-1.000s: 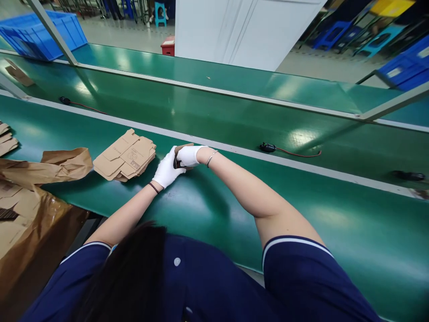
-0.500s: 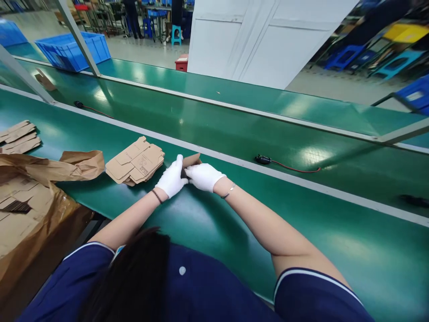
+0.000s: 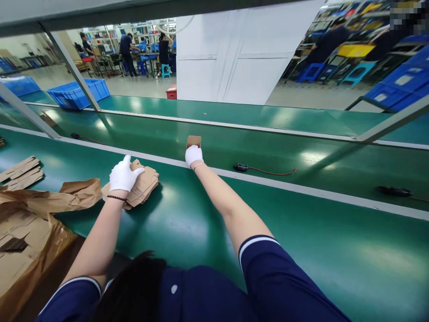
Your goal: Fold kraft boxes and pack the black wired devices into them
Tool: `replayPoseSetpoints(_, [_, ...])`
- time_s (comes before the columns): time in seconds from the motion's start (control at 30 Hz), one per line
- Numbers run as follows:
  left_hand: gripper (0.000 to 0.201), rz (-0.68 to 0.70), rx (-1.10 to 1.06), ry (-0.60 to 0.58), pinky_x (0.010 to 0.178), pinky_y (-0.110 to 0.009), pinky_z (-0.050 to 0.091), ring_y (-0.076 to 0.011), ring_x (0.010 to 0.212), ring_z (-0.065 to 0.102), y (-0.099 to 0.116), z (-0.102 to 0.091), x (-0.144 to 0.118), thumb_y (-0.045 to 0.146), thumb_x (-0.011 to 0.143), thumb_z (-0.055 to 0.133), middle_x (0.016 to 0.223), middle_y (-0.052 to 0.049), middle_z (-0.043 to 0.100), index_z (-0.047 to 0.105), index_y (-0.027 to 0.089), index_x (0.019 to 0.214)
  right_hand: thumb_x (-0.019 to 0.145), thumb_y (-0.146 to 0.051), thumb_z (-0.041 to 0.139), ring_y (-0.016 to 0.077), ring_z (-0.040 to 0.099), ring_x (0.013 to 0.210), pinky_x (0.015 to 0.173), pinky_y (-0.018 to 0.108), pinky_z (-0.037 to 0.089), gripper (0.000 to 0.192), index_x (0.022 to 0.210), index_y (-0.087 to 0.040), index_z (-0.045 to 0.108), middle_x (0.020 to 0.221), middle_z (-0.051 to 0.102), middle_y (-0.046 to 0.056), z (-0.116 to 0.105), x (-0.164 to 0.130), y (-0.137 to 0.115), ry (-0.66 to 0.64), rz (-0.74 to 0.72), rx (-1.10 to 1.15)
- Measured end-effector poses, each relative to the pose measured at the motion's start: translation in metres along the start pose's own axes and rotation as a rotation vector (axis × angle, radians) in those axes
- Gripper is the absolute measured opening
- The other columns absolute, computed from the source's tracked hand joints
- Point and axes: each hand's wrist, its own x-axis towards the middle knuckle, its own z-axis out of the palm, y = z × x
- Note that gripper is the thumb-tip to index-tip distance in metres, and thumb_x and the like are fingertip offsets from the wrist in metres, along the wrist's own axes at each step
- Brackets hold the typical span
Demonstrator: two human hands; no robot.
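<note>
Both of my hands wear white gloves. My right hand (image 3: 193, 155) reaches forward over the pale rail and holds a small folded cardboard box (image 3: 194, 141) above the green conveyor belt (image 3: 261, 152). My left hand (image 3: 124, 175) rests on top of a stack of flat cardboard box blanks (image 3: 142, 188) lying on the near green table (image 3: 208, 223); its fingers are spread over the top sheet.
A brown paper bag (image 3: 36, 210) with more blanks lies at the left, and another small pile of blanks (image 3: 20, 171) sits beyond it. Black plugs with red wires (image 3: 243, 168) lie on the belt. A blue crate (image 3: 78, 93) stands far left. People work in the background.
Both hands were together on the small box. Now the right hand has carried it forward to the belt and the left hand has moved left onto the stack of blanks. The camera tilted up.
</note>
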Motion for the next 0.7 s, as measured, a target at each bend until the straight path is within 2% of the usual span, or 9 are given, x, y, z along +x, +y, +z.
replayPoseSetpoints(0.1, [0.061, -0.015, -0.036, 0.147, 0.088, -0.051, 0.049, -0.0413, 0.108, 0.062, -0.001, -0.006, -0.003, 0.055, 0.083, 0.061, 0.118, -0.021, 0.064, 0.056, 0.018, 0.131, 0.099, -0.027, 0.042, 0.0348, 0.044, 0.135, 0.105, 0.048, 0.038, 0.044, 0.132, -0.004, 0.060, 0.143, 0.051, 0.027, 0.002, -0.029, -0.017, 0.134, -0.064, 0.145])
replayPoseSetpoints(0.13, [0.065, -0.007, -0.074, 0.219, 0.091, -0.052, 0.049, -0.0414, 0.110, 0.061, 0.001, -0.010, -0.004, 0.054, 0.082, 0.063, 0.121, -0.022, 0.062, 0.054, 0.017, 0.135, 0.101, -0.035, 0.044, 0.0318, 0.045, 0.135, 0.107, 0.046, 0.038, 0.044, 0.133, -0.011, 0.060, 0.143, 0.053, 0.022, 0.002, -0.042, -0.024, 0.171, -0.121, 0.298])
replayPoseSetpoints(0.2, [0.076, 0.051, -0.189, 0.354, 0.097, -0.051, 0.047, -0.0393, 0.115, 0.059, 0.010, -0.015, -0.009, 0.051, 0.077, 0.070, 0.126, -0.020, 0.060, 0.049, 0.017, 0.141, 0.099, -0.049, 0.047, 0.0245, 0.054, 0.128, 0.107, 0.040, 0.043, 0.047, 0.134, -0.020, 0.060, 0.138, 0.061, 0.012, 0.002, -0.071, -0.039, 0.190, -0.229, 0.746])
replayPoseSetpoints(0.3, [0.075, 0.223, -0.391, 0.456, 0.104, -0.046, 0.046, -0.0319, 0.117, 0.058, 0.032, -0.016, -0.024, 0.051, 0.077, 0.072, 0.122, -0.014, 0.062, 0.052, 0.020, 0.141, 0.095, -0.058, 0.050, 0.0199, 0.062, 0.119, 0.103, 0.035, 0.049, 0.054, 0.137, -0.024, 0.057, 0.133, 0.065, 0.007, -0.005, -0.113, -0.055, 0.183, -0.249, 1.359])
replayPoseSetpoints(0.4, [0.077, 0.331, -0.561, 0.501, 0.105, -0.043, 0.047, -0.0291, 0.117, 0.058, 0.053, -0.010, -0.042, 0.057, 0.073, 0.077, 0.120, -0.012, 0.063, 0.057, 0.019, 0.136, 0.091, -0.060, 0.056, 0.0219, 0.064, 0.116, 0.102, 0.037, 0.051, 0.052, 0.127, -0.024, 0.065, 0.126, 0.069, 0.005, -0.018, -0.148, -0.051, 0.182, -0.246, 1.669])
replayPoseSetpoints(0.47, [0.075, 0.341, -0.646, 0.499, 0.104, -0.043, 0.048, -0.0289, 0.116, 0.060, 0.063, -0.005, -0.050, 0.058, 0.072, 0.078, 0.121, -0.013, 0.064, 0.060, 0.018, 0.134, 0.086, -0.058, 0.064, 0.0231, 0.065, 0.113, 0.099, 0.038, 0.053, 0.049, 0.121, -0.024, 0.069, 0.121, 0.071, 0.004, -0.026, -0.165, -0.039, 0.088, -0.271, 1.762])
replayPoseSetpoints(0.53, [0.064, 0.356, -0.682, 0.460, 0.106, -0.044, 0.047, -0.0284, 0.117, 0.061, 0.069, -0.001, -0.056, 0.056, 0.078, 0.073, 0.123, -0.012, 0.065, 0.063, 0.019, 0.130, 0.079, -0.054, 0.073, 0.0236, 0.063, 0.115, 0.100, 0.039, 0.052, 0.045, 0.114, -0.025, 0.072, 0.124, 0.069, 0.005, -0.029, -0.176, -0.027, 0.050, -0.286, 1.805])
replayPoseSetpoints(0.63, [0.047, 0.394, -0.748, 0.360, 0.108, -0.044, 0.047, -0.0264, 0.114, 0.063, 0.080, 0.005, -0.064, 0.055, 0.089, 0.060, 0.120, -0.010, 0.070, 0.068, 0.019, 0.118, 0.068, -0.049, 0.083, 0.0229, 0.059, 0.121, 0.105, 0.039, 0.047, 0.040, 0.096, -0.023, 0.073, 0.127, 0.065, 0.006, -0.024, -0.180, -0.016, 0.224, -0.218, 1.867])
replayPoseSetpoints(0.7, [0.045, 0.377, -0.884, 0.242, 0.102, -0.041, 0.052, -0.0242, 0.106, 0.067, 0.087, 0.011, -0.070, 0.056, 0.094, 0.050, 0.111, -0.008, 0.073, 0.071, 0.018, 0.107, 0.064, -0.048, 0.085, 0.0208, 0.061, 0.113, 0.105, 0.038, 0.046, 0.038, 0.087, -0.022, 0.069, 0.116, 0.067, 0.005, -0.018, -0.177, -0.015, 0.385, -0.101, 1.919])
